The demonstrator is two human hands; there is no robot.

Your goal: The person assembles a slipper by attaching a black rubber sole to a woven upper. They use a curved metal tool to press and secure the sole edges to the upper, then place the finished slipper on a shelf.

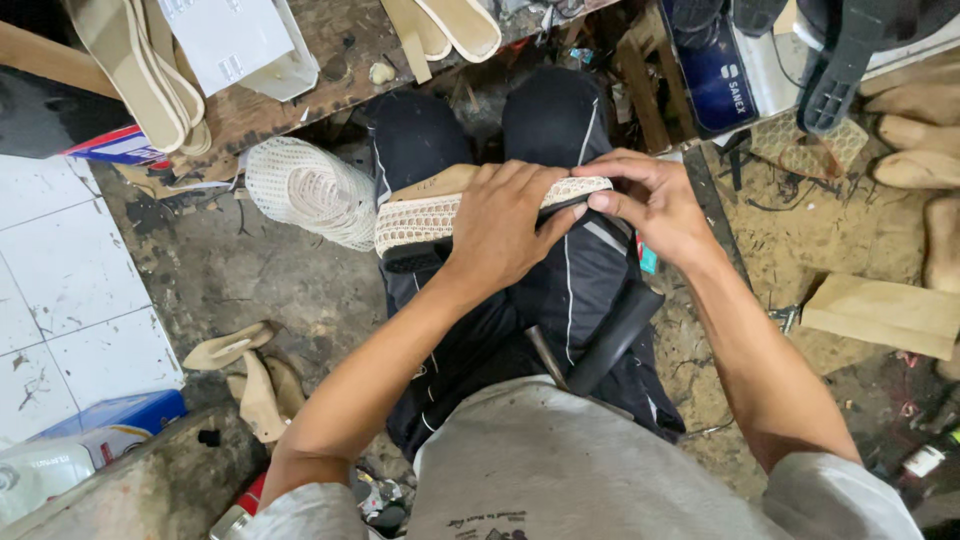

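Head view, looking down at my lap: my left hand point(497, 232) clamps a wedge sandal sole point(430, 205) across my knees while my right hand point(655, 200) pinches the cream woven strip point(575, 187) at its end. To do this well, I judge, both grips must press the strip flat and straight along the edge.

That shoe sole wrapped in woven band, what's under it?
Under the sole held by the left hand and right hand are the person's knees in dark trousers, with dirty floor between. The sole's underside is hidden by the hands and band.
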